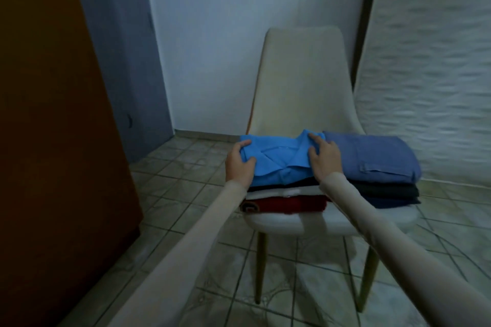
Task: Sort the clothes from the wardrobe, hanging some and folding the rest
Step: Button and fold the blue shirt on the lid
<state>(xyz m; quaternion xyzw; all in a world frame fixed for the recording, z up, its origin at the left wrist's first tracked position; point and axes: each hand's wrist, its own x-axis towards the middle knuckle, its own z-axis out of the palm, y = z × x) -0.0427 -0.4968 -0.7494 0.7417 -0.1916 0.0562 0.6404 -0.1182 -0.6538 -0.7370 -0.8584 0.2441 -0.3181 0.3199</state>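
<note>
A tiled room corner with a cream chair (300, 82) that carries folded clothes.

On the chair seat, the left hand (240, 162) grips the left edge of the bright blue polo shirt (279, 159), with the thumb on top and the fingers curled around the fabric, and the right hand (324, 154) lies on the collar side of the same shirt, with its fingers bent and pressing on the cloth. The polo shirt is the top piece of the left pile on the chair; under it are a black garment (300, 184), a white garment (268, 193) and a red garment (289, 203). Just beside this pile, on the right part of the seat, folded blue jeans (372, 156) lie on a second pile of dark clothes (388, 191). Left of the chair stands a brown wardrobe (53, 114), and behind it is a white wall (212, 48).
</note>
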